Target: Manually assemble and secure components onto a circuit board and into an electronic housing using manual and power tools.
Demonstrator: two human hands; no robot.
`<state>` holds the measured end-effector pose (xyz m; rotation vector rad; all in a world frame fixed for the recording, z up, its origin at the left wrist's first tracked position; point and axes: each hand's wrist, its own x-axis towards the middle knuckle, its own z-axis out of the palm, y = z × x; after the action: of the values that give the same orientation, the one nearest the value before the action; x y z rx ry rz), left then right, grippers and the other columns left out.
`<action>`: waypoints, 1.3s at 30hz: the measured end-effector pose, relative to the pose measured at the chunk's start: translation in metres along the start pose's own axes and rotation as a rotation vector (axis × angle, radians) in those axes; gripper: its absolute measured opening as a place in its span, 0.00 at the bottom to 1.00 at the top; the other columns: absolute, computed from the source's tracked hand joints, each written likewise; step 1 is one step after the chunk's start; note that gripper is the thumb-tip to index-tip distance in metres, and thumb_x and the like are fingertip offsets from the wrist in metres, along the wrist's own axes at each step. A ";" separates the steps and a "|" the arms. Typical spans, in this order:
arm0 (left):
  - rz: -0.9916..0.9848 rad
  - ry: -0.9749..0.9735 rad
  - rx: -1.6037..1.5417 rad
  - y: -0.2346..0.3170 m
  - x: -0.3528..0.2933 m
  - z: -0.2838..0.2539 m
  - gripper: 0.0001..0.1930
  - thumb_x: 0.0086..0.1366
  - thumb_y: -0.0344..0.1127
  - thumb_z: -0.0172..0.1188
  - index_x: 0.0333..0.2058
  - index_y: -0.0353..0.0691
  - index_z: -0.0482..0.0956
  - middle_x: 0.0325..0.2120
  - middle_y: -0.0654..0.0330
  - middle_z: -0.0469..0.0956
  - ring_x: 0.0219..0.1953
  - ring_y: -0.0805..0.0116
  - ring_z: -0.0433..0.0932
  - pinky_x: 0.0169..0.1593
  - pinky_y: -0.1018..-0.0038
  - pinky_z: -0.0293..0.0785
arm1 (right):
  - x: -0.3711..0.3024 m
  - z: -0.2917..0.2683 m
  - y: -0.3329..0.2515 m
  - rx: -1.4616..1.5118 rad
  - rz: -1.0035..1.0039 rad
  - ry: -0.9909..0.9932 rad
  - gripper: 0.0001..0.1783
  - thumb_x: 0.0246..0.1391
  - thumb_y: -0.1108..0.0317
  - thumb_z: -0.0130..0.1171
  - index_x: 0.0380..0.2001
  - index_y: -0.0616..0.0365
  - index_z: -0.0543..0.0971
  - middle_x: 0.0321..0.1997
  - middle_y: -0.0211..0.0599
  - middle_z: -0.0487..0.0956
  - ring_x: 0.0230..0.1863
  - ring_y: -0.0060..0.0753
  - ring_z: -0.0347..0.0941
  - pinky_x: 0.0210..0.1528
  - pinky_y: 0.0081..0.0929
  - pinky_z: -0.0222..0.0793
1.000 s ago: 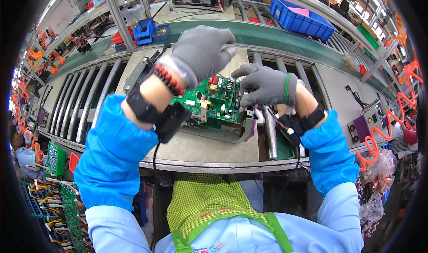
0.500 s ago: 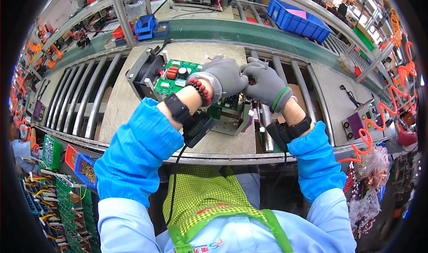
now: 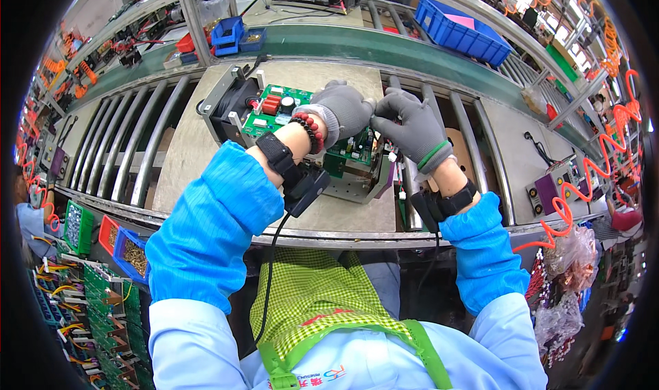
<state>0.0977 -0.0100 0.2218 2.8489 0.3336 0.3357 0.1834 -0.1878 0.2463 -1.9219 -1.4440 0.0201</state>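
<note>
Steel conveyor rollers are seen on either side of a pale panel, on which a metal chassis with a green circuit board is set. Over the chassis's right part, the gloved left hand and gloved right hand are held close together, fingers curled; whether anything is gripped cannot be told.

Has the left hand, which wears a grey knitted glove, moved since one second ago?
Yes. Judged against the grey metal post at upper left, the left hand in its grey knitted glove has moved rightward and lower in the picture.
</note>
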 end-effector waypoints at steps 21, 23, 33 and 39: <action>0.117 0.050 0.387 0.025 -0.035 -0.041 0.13 0.62 0.35 0.56 0.45 0.50 0.82 0.38 0.56 0.84 0.54 0.56 0.78 0.62 0.57 0.67 | 0.028 -0.016 -0.035 -0.599 -0.062 -0.454 0.13 0.48 0.69 0.58 0.39 0.58 0.79 0.37 0.52 0.81 0.43 0.57 0.78 0.48 0.43 0.73; 0.107 0.078 0.492 0.028 -0.044 -0.046 0.13 0.63 0.35 0.55 0.46 0.51 0.82 0.46 0.54 0.83 0.58 0.57 0.76 0.66 0.57 0.61 | 0.030 -0.016 -0.036 -0.563 -0.072 -0.452 0.12 0.48 0.70 0.58 0.38 0.58 0.80 0.37 0.51 0.81 0.42 0.57 0.77 0.49 0.42 0.73; 0.125 -0.051 -0.551 0.073 -0.117 0.020 0.12 0.67 0.35 0.57 0.46 0.40 0.80 0.41 0.59 0.82 0.43 0.63 0.81 0.42 0.70 0.77 | 0.024 -0.031 -0.011 -0.632 -0.070 -0.560 0.18 0.42 0.75 0.59 0.41 0.58 0.80 0.38 0.52 0.81 0.44 0.56 0.77 0.49 0.40 0.73; -0.270 -0.291 -2.245 0.080 -0.078 0.094 0.11 0.71 0.34 0.55 0.45 0.32 0.76 0.39 0.56 0.80 0.39 0.70 0.80 0.41 0.75 0.81 | 0.017 -0.044 -0.005 -0.686 0.081 -0.619 0.19 0.41 0.74 0.59 0.41 0.58 0.80 0.35 0.51 0.81 0.40 0.57 0.77 0.46 0.41 0.73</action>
<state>0.0634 -0.1263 0.1395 0.6028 0.0721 0.0478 0.2036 -0.1962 0.2887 -2.6919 -1.9440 0.1952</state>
